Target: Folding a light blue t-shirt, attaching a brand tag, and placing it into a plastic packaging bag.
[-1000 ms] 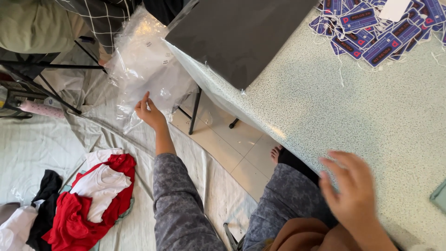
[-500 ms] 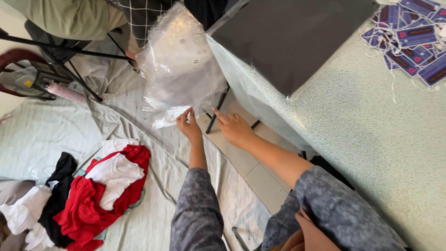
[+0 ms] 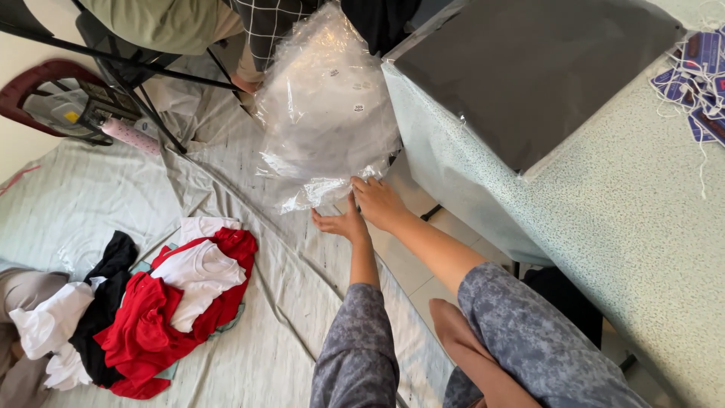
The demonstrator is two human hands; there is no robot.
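our right hand (image 3: 377, 200) pinches the lower edge of the clear plastic bag stack (image 3: 328, 113); our left hand (image 3: 341, 224) lies open just beneath. the stack extends up and away from both.

Pale striped sheet (image 3: 91, 204) spread over the floor at left, wrinkled. Cream floor tiles (image 3: 411, 272) show near the middle, beside the sheet's edge. Table (image 3: 604, 227) at right with speckled pale green cover; dark grey board (image 3: 529, 68) lies on its far end. Black metal frame legs (image 3: 143, 98) at far left. Heap of red, white and black clothes (image 3: 143, 310) on the sheet, near left. Even daylight, soft shadows.
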